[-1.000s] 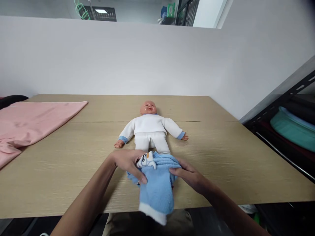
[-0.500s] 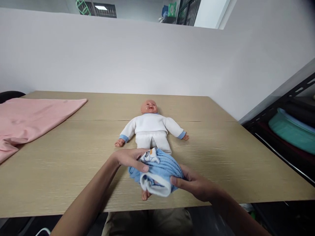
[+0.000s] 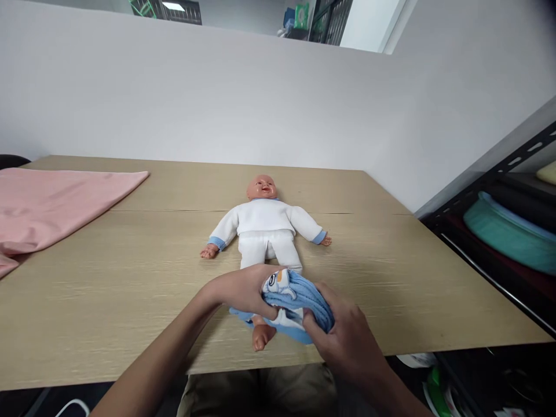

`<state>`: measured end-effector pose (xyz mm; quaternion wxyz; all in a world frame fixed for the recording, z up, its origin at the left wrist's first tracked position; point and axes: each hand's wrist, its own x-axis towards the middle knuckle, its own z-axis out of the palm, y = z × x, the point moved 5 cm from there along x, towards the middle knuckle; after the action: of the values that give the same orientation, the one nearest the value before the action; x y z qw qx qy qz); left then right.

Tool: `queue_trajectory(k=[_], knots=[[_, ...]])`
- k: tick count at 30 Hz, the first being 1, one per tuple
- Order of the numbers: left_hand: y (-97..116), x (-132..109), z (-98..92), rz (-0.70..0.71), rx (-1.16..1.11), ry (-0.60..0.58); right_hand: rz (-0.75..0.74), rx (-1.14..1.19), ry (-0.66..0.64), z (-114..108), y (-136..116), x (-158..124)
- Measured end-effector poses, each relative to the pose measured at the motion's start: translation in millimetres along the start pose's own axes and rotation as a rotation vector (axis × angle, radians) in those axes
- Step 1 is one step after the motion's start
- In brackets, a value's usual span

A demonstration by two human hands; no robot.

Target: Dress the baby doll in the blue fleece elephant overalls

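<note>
A baby doll (image 3: 266, 215) in a white top and white trousers with blue cuffs lies on its back, head toward the wall. Over its lower legs, a blue terry garment (image 3: 299, 292) with white trim and a cartoon patch is bunched into folds. My left hand (image 3: 249, 289) grips its left side, thumb at the white-trimmed opening. My right hand (image 3: 336, 324) closes round the right side, thumb pressed into the same opening. One bare doll foot (image 3: 263, 335) sticks out below the left hand; the other is hidden by the cloth.
The doll lies on a wooden table (image 3: 130, 301) with its near edge in front of my lap. A pink cloth (image 3: 61, 202) is spread at the left. To the right stands a black shelf (image 3: 486, 266) holding a teal item (image 3: 508, 231). A white wall (image 3: 217, 98) rises behind.
The garment has shifted slightly right, and its white-trimmed opening is now gathered between my thumbs. More of the doll's left-side foot shows.
</note>
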<state>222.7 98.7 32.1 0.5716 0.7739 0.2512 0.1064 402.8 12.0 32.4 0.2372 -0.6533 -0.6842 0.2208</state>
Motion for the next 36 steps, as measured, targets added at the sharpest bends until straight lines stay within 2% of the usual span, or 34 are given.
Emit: queue_trajectory(k=[3, 8, 12, 17, 21, 25, 30, 33, 36], knots=[[0.0, 2.6, 4.5, 0.002, 0.082, 0.010, -0.024, -0.125, -0.013, -2.8, 1.6, 2.1], [-0.6, 7.1, 7.2, -0.069, 0.425, 0.207, 0.066, -0.111, -0.254, 1.5, 12.4, -5.2], [0.4, 11.7, 17.0, -0.112, 0.499, 0.199, 0.172, -0.049, -0.321, 4.6, 27.1, -10.7], [1.1, 13.1, 23.3, -0.140, 0.575, 0.176, 0.117, 0.031, -0.203, 10.1, 41.2, -14.1], [-1.9, 11.9, 24.7, -0.109, 0.570, 0.144, 0.186, 0.150, -0.153, 18.4, 53.9, -17.1], [-6.6, 8.5, 21.7, -0.106, 0.440, 0.144, 0.147, 0.345, -0.122, 28.7, 56.4, -17.6], [-6.0, 2.8, 14.9, -0.120, 0.198, 0.206, 0.193, 0.473, -0.025, 54.2, 67.9, -26.8], [-4.4, 1.4, 12.7, -0.094, 0.145, 0.199, 0.142, 0.417, 0.027, 65.1, 70.5, -30.5], [-6.0, 0.3, 11.3, -0.066, 0.101, 0.150, 0.079, 0.280, 0.188, 60.5, 69.4, -30.3]])
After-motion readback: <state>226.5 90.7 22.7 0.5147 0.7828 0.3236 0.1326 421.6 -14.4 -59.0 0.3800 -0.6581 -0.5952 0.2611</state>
